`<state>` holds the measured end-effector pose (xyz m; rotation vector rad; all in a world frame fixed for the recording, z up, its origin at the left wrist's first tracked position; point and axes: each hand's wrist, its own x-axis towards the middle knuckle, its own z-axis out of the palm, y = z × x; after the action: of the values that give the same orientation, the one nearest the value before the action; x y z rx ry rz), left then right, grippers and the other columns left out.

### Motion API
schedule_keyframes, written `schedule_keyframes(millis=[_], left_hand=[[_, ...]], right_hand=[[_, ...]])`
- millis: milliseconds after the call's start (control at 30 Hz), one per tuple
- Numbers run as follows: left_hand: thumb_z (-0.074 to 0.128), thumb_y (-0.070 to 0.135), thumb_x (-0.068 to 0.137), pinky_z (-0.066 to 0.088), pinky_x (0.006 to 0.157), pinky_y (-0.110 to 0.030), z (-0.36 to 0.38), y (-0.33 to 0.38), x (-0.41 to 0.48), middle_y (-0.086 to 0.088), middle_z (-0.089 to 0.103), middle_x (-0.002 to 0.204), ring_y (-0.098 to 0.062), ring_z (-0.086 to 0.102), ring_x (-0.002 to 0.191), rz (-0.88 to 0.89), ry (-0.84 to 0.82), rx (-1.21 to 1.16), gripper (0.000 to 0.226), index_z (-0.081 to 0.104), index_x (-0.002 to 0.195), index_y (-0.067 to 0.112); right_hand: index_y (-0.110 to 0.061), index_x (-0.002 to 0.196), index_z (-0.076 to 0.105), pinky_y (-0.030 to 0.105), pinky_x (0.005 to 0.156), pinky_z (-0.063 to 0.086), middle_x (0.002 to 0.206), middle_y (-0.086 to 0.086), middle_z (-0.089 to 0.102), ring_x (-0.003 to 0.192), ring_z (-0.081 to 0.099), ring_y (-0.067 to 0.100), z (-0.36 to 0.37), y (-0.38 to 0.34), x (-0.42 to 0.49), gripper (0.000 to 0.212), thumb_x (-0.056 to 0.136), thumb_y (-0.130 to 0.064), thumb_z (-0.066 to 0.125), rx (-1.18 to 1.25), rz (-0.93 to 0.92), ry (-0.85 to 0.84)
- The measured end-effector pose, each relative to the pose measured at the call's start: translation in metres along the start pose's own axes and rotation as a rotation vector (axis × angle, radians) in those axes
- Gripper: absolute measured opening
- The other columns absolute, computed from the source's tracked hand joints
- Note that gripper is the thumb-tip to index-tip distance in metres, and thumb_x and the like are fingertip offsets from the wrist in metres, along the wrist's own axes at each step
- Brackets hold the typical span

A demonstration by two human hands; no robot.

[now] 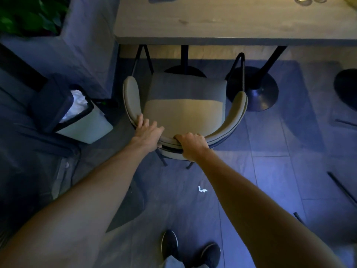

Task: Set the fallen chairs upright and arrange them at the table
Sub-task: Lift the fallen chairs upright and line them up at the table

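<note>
A beige padded chair (184, 111) with a curved backrest and dark metal legs stands upright, facing the wooden table (222, 22), its seat front just under the table's near edge. My left hand (147, 132) lies on the left part of the backrest, fingers spread over the rim. My right hand (191, 145) is closed around the middle of the backrest's top. Dark legs of another chair (342, 187) show at the right edge; the rest of it is out of view.
A bin with a white liner (77, 113) stands left of the chair, beside a grey planter box (81, 45) with green leaves. Round black table bases (255, 89) sit under the table. A white scrap of paper (202, 189) lies on the tiled floor. My shoes (190, 250) are below.
</note>
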<state>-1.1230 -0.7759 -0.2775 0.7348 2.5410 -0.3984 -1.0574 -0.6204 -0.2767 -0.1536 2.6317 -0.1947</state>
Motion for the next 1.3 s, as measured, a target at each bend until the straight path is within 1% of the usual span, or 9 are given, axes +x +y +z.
schedule_keyframes(millis=[133, 300, 567, 633, 733, 800, 933, 1167, 1300], left_hand=[[0.066, 0.041, 0.088, -0.003, 0.116, -0.061, -0.01, -0.011, 0.02, -0.01, 0.049, 0.134, -0.039, 0.034, 0.135, -0.006, -0.024, -0.008, 0.046, 0.052, 0.129, 0.023], [0.066, 0.04, 0.088, 0.0, 0.116, -0.063, -0.01, -0.016, 0.028, -0.009, 0.049, 0.132, -0.038, 0.035, 0.134, 0.003, -0.041, -0.026, 0.042, 0.053, 0.125, 0.023], [0.067, 0.04, 0.089, 0.016, 0.113, -0.057, -0.011, -0.011, 0.023, -0.01, 0.05, 0.131, -0.036, 0.039, 0.129, -0.019, -0.007, 0.009, 0.045, 0.052, 0.127, 0.023], [0.067, 0.032, 0.089, 0.023, 0.11, -0.052, -0.009, -0.002, 0.018, -0.012, 0.051, 0.13, -0.036, 0.043, 0.126, -0.042, 0.046, 0.04, 0.042, 0.051, 0.126, 0.019], [0.065, 0.023, 0.091, 0.032, 0.105, -0.049, -0.002, 0.025, 0.004, -0.013, 0.055, 0.127, -0.035, 0.05, 0.121, -0.046, 0.174, 0.048, 0.04, 0.048, 0.127, 0.016], [0.065, 0.029, 0.09, 0.033, 0.105, -0.048, 0.0, 0.051, -0.006, -0.012, 0.055, 0.129, -0.033, 0.051, 0.121, -0.014, 0.22, -0.008, 0.043, 0.047, 0.127, 0.016], [0.063, 0.04, 0.086, 0.036, 0.099, -0.044, -0.015, 0.103, -0.032, -0.01, 0.052, 0.128, -0.03, 0.05, 0.119, 0.027, 0.286, -0.099, 0.049, 0.046, 0.125, 0.016], [0.048, 0.042, 0.096, 0.037, 0.097, -0.046, -0.083, 0.188, -0.092, -0.011, 0.05, 0.127, -0.033, 0.047, 0.117, 0.267, 0.396, -0.045, 0.047, 0.043, 0.136, 0.019], [0.047, 0.043, 0.096, 0.036, 0.096, -0.047, -0.128, 0.273, -0.147, -0.012, 0.05, 0.128, -0.035, 0.046, 0.119, 0.38, 0.438, -0.073, 0.044, 0.046, 0.132, 0.018]], right_hand=[[-0.024, 0.123, 0.053, 0.04, 0.093, 0.036, 0.109, 0.002, 0.069, 0.102, 0.064, 0.026, -0.001, 0.005, 0.015, 0.04, 0.086, -0.008, 0.054, -0.044, -0.007, 0.11], [-0.025, 0.126, 0.052, 0.048, 0.103, 0.032, 0.113, 0.001, 0.066, 0.109, 0.057, 0.027, -0.003, 0.003, 0.023, 0.041, 0.089, -0.01, 0.057, -0.046, 0.007, 0.089], [-0.023, 0.126, 0.051, 0.046, 0.099, 0.031, 0.114, 0.004, 0.065, 0.108, 0.055, 0.028, 0.004, 0.0, 0.02, 0.04, 0.088, -0.007, 0.055, -0.047, 0.049, 0.131], [-0.021, 0.128, 0.049, 0.045, 0.099, 0.032, 0.119, 0.005, 0.063, 0.11, 0.052, 0.029, 0.01, -0.002, 0.016, 0.045, 0.086, -0.008, 0.056, -0.033, 0.07, 0.149], [-0.016, 0.14, 0.042, 0.044, 0.11, 0.028, 0.132, 0.007, 0.054, 0.121, 0.047, 0.03, 0.015, 0.003, 0.0, 0.067, 0.079, -0.013, 0.067, 0.023, 0.023, 0.176], [-0.013, 0.144, 0.039, 0.042, 0.115, 0.026, 0.138, 0.008, 0.05, 0.128, 0.043, 0.03, 0.014, 0.007, -0.018, 0.076, 0.076, -0.014, 0.072, 0.075, -0.007, 0.229], [-0.01, 0.143, 0.041, 0.044, 0.114, 0.032, 0.147, 0.009, 0.042, 0.139, 0.034, 0.03, 0.008, 0.021, -0.065, 0.07, 0.081, -0.02, 0.071, 0.197, 0.089, 0.269], [-0.015, 0.15, 0.032, 0.048, 0.111, 0.033, 0.153, 0.012, 0.032, 0.141, 0.029, 0.034, -0.022, 0.088, -0.209, 0.068, 0.089, -0.019, 0.062, 0.162, 0.295, 0.288], [-0.015, 0.15, 0.033, 0.048, 0.11, 0.034, 0.152, 0.014, 0.034, 0.139, 0.032, 0.036, -0.029, 0.127, -0.316, 0.066, 0.089, -0.018, 0.058, 0.197, 0.464, 0.362]])
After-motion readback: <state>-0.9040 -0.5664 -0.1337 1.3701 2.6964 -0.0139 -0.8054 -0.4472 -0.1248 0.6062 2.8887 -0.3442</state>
